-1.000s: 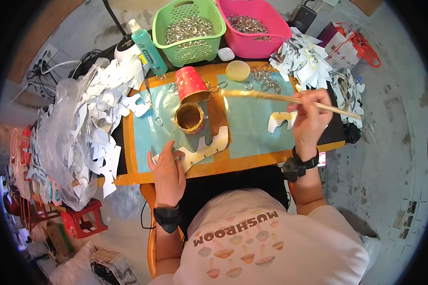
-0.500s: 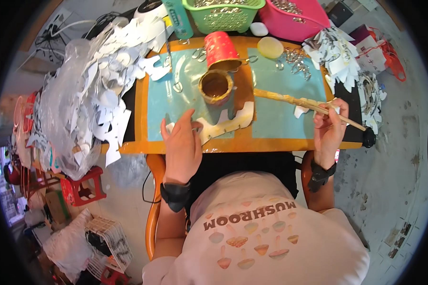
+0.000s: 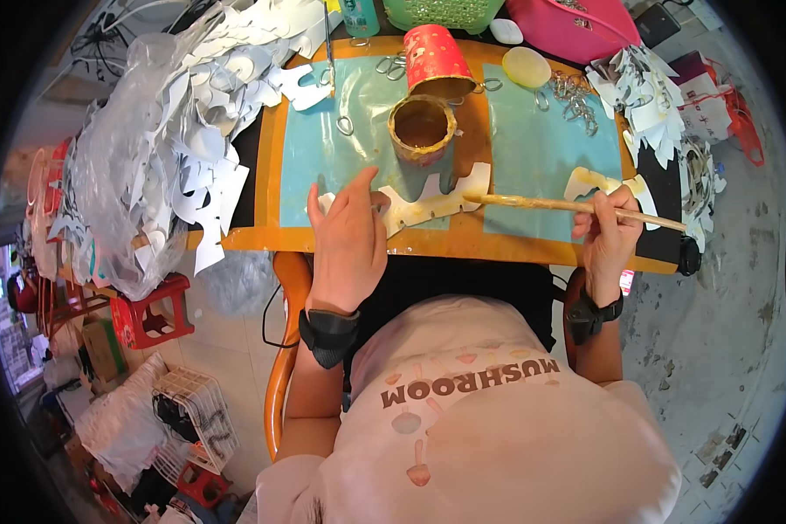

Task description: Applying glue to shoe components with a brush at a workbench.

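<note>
While right hand grips yellow-stained wooden stick, its tip pointing to 9 o'clock, left hand is unclenched, fingers spread over 9 o'clock part of white cut piece. Piece lies on surface, at 6 o'clock from open brown pot. Tip is at piece's 3 o'clock end; whether touching, cannot tell. Red cup is at 12 o'clock from pot.

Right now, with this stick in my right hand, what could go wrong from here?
The open cup stands just beyond the white cutout, so a bump from the left hand might tip it. The stick in the right hand ends at that cutout's right end; a slip could smear the blue sheet. A second cutout, partly hidden by the right hand, might get dragged.
</note>
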`<state>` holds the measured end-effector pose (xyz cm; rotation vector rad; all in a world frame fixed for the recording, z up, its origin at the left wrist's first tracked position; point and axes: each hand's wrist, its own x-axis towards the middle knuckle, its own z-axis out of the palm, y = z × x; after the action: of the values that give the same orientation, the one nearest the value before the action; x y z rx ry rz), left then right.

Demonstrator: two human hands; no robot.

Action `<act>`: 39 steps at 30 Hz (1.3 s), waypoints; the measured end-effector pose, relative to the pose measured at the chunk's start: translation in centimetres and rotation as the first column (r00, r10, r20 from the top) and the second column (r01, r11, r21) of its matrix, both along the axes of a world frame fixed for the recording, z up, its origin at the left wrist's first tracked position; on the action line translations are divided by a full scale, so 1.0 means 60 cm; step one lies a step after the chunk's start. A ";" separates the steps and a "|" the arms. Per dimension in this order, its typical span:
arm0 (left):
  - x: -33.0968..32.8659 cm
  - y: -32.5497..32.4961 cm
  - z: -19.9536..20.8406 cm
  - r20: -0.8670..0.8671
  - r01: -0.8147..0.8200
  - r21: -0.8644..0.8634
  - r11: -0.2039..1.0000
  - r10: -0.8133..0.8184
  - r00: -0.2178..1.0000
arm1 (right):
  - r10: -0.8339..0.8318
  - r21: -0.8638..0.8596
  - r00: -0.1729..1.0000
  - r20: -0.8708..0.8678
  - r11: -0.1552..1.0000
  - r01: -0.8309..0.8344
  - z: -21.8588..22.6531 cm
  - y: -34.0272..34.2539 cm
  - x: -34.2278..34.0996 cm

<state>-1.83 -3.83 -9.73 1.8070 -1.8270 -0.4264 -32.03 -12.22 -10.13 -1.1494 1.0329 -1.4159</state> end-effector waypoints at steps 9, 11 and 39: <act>0.001 -0.002 -0.001 0.008 -0.003 0.003 1.000 0.003 1.000 | -0.101 0.034 0.990 -0.100 0.994 0.104 0.007 -0.006 -0.004; 0.000 -0.003 -0.001 0.008 -0.004 0.008 1.000 0.004 1.000 | -0.102 0.039 0.992 -0.072 0.994 0.105 0.010 -0.005 -0.004; -0.010 -0.009 0.002 -0.006 0.017 -0.015 1.000 -0.017 1.000 | 0.049 -0.274 0.998 -0.031 0.960 -0.056 0.091 -0.036 0.062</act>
<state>-2.45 -4.36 -9.58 1.7798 -1.8386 -0.4233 -28.31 -14.39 -4.65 -1.3866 0.8315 -1.5401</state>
